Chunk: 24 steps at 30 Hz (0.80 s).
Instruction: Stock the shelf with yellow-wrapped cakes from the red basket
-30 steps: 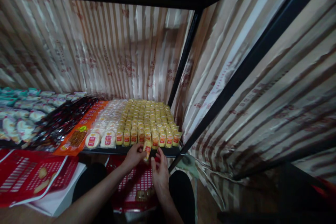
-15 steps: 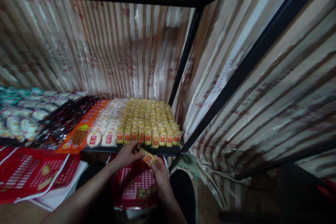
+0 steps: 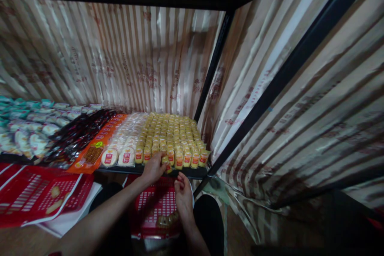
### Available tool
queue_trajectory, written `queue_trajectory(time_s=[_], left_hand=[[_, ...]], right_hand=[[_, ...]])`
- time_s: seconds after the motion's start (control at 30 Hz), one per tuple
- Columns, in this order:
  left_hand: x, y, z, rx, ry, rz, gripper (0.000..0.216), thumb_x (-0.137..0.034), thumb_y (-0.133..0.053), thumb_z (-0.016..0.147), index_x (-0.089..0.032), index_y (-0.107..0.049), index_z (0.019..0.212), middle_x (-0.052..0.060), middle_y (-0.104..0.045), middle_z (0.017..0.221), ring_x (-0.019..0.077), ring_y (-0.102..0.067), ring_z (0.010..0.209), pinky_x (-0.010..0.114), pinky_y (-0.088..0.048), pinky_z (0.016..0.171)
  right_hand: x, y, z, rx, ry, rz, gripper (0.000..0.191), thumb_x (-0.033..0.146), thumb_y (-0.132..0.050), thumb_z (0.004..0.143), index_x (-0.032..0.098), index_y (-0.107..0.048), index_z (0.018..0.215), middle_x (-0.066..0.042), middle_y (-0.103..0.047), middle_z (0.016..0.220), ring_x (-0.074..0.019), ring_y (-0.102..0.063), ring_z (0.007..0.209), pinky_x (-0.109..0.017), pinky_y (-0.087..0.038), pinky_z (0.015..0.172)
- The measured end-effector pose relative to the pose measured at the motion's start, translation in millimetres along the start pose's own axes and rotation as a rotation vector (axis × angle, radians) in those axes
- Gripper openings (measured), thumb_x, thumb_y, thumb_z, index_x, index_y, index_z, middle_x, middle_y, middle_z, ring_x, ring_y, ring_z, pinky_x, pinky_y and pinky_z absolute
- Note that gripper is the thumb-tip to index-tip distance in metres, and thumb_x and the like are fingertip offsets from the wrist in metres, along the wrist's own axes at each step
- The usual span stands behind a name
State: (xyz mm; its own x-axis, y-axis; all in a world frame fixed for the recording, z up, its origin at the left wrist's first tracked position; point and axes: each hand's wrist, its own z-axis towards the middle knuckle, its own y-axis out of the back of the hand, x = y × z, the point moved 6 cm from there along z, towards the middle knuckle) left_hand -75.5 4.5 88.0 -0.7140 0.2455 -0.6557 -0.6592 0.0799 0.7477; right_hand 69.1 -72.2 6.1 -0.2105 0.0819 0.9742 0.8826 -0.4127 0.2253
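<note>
Small yellow packaged snacks [image 3: 171, 136] stand in tight rows at the right end of the black shelf [image 3: 192, 173]. At their front edge, my left hand [image 3: 154, 167] grips one yellow snack packet [image 3: 167, 165], held against the front row. My right hand [image 3: 183, 192] hovers just below the shelf edge, fingers curled loosely and apart, holding nothing. Beneath both hands is a red basket [image 3: 144, 208], with a few packets [image 3: 166, 220] lying inside it.
Left of the yellow rows lie round white packaged crackers [image 3: 126, 157], orange bags [image 3: 90, 156], dark packets [image 3: 75, 138] and white-and-teal packets [image 3: 33, 128]. Another red basket [image 3: 81, 196] sits lower left. Black shelf posts [image 3: 213, 64] and striped curtains [image 3: 135, 56] enclose the shelf.
My left hand has carried the yellow packet up and forward to the front row. My right hand has let go of it and stays lower, by the shelf edge.
</note>
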Motion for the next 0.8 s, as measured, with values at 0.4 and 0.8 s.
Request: queue_trajectory(time_s=[0.4,0.8], left_hand=[[-14.7,-14.6,17.0,0.091,-0.115,0.122,0.035,-0.014,-0.044,0.084,-0.017,-0.05,0.118,0.009,-0.055,0.114,0.0192,-0.055,0.103,0.03,-0.043,0.09],[-5.0,-25.3,13.1,-0.115,-0.058,0.017,0.039,-0.006,-0.04,0.082,-0.015,-0.039,0.12,0.01,-0.045,0.114,0.0185,-0.051,0.104,0.031,-0.044,0.09]], right_hand=[[8.6,-1.2,-1.2,0.061,0.087,-0.086,0.037,0.03,-0.043,0.078,0.016,-0.059,0.108,-0.01,-0.062,0.108,-0.0189,-0.062,0.091,-0.032,-0.048,0.087],[16.3,-13.4,27.2,0.037,0.218,-0.118,0.043,0.021,-0.04,0.077,0.016,-0.055,0.117,-0.013,-0.054,0.112,-0.0188,-0.06,0.09,-0.035,-0.049,0.084]])
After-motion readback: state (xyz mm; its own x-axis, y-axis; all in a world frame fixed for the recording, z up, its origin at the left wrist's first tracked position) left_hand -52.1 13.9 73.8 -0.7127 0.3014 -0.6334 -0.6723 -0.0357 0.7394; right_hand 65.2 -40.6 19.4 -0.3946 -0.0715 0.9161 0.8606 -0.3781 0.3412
